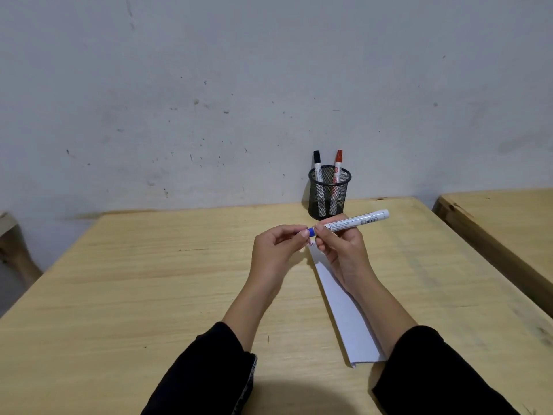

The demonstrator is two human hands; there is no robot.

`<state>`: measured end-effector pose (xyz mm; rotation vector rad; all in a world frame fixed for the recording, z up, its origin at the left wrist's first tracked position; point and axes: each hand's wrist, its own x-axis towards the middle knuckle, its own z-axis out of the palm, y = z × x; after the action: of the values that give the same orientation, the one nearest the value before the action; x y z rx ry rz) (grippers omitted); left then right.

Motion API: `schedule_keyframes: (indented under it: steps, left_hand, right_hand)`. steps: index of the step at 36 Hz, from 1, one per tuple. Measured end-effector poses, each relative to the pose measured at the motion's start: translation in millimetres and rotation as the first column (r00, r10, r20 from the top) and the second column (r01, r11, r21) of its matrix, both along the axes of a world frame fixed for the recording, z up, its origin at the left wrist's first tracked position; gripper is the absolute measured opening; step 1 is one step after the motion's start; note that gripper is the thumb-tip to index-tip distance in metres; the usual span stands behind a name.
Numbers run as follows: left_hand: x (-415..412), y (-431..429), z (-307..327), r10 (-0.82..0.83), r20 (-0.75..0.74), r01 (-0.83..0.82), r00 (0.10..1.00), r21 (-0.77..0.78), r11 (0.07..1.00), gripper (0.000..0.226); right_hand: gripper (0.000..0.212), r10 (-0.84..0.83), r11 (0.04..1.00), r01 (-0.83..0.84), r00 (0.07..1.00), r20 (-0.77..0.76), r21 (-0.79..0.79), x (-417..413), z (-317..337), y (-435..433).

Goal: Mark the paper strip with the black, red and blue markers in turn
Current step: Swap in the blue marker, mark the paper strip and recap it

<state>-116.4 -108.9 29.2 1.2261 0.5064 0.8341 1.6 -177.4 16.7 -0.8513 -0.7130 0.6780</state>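
Note:
I hold the blue marker (357, 220) level above the table, its white barrel in my right hand (339, 250). My left hand (276, 250) pinches the blue cap (311, 232) at the marker's left end. The white paper strip (344, 316) lies on the table under my right hand and forearm, running from near my fingers toward the near edge. A small red mark shows at its far end, mostly hidden by my fingers. The black marker (317, 166) and the red marker (338, 166) stand capped in a black mesh cup (329, 193).
The mesh cup stands at the far edge of the wooden table (149, 280), against the grey wall. A second wooden table (508, 223) sits to the right across a narrow gap. A cardboard piece (9, 235) stands at the left.

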Motion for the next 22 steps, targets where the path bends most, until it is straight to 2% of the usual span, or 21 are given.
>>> schedule_keyframes:
  steps: [9,15,18,20,22]
  left_hand:
    - [-1,3,5,0.008,-0.006,-0.008,1.0,0.041,0.999,0.011]
    - [-7,9,11,0.089,0.022,-0.09,0.996,0.024,0.996,0.009]
    - [-9,12,13,0.132,0.043,-0.133,0.99,0.007,0.991,0.01]
    - [-8,13,13,0.149,0.047,-0.149,0.988,-0.009,0.989,0.011]
    - [-8,15,15,0.164,0.053,-0.163,0.985,-0.024,0.986,0.011]
  right_hand:
    - [0.008,-0.001,1.0,0.003,0.998,0.066,-0.022,-1,7,-1]
    - [0.002,-0.055,0.998,0.055,0.996,-0.076,-0.01,6,16,-10]
    - [0.006,-0.085,0.996,0.082,0.991,-0.099,-0.04,11,20,-14]
    - [0.01,-0.052,0.997,0.047,0.996,-0.071,-0.065,16,26,-17]
    - [0.014,-0.007,0.993,0.011,1.0,0.028,-0.119,21,35,-22]
